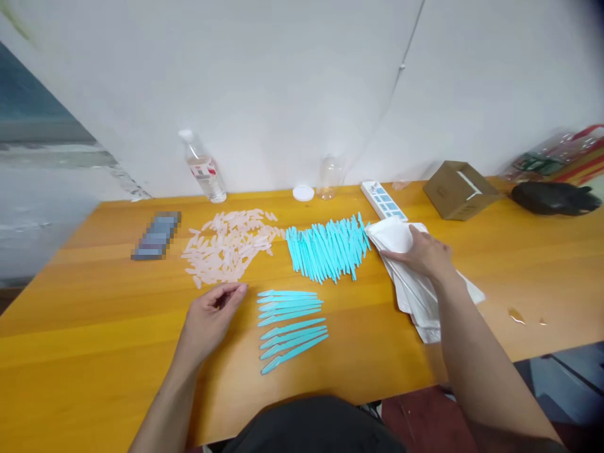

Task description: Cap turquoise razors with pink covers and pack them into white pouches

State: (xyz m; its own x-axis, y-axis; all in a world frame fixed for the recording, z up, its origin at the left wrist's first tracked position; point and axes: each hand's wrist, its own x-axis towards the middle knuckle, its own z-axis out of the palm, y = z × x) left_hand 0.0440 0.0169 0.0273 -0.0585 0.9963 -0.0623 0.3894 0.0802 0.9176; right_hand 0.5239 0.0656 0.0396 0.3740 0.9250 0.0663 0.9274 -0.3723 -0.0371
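White bags (411, 294), stacked and overlapping, lie on the right half of the tabletop (94, 302); their far-left corner is just beside the right end of a teal stick pile (325, 251). The right hand (425, 251) pinches the bags near their far end, thumb on the left and fingers on the far side. A row of teal sticks (292, 329) lies at the near centre, roughly parallel, broader ends left. The left hand (207, 318) is positioned left of this row, fingers curled and tips close to the thumb; whether the tips meet or grip a small piece cannot be determined. Beyond the left hand, pale pink pieces (229, 245) are scattered in one heap, left of the teal stick pile. A pixelated dark object (157, 236) lies farther left. Along the far edge, from left to right: an upright clear bottle (205, 170), a white lid (303, 193), a transparent jar (329, 179), a white-and-blue box (384, 202), an open cardboard box (460, 192) and a black bag (554, 198).
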